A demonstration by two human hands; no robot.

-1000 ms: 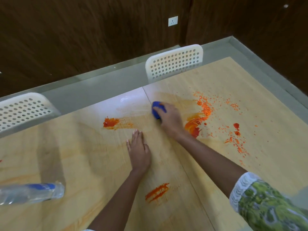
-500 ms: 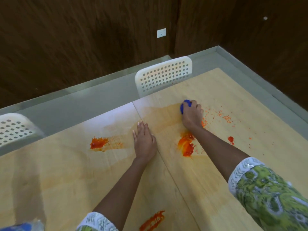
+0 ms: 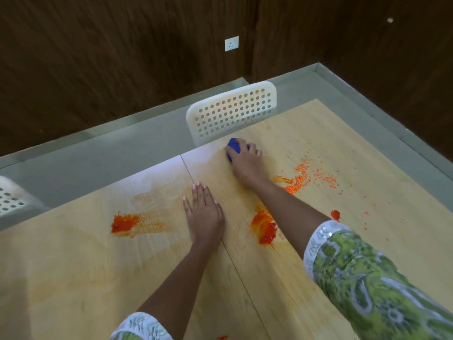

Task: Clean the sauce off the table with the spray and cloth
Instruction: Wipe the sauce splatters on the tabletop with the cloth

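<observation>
My right hand [image 3: 245,161] presses a blue cloth [image 3: 232,146] onto the wooden table [image 3: 73,278] near its far edge. My left hand [image 3: 204,213] lies flat, palm down, on the table with fingers together and nothing in it. Red-orange sauce remains in three patches: a blob [image 3: 123,223] left of my left hand, a thick smear [image 3: 266,225] beside my right forearm, and scattered specks [image 3: 307,175] right of my right hand. A wet, pale film covers the wood between the cloth and my left hand. The spray bottle is out of view.
A white perforated chair back [image 3: 232,110] stands just beyond the table's far edge, close to the cloth. Another white chair [image 3: 11,200] shows at the left edge. A seam runs down the table between my arms. Dark wood panel walls stand behind.
My right hand slid the cloth right, then back left and farther toward the far edge. The view shifted, and the spray bottle left the frame at the lower left. My left hand stayed flat.
</observation>
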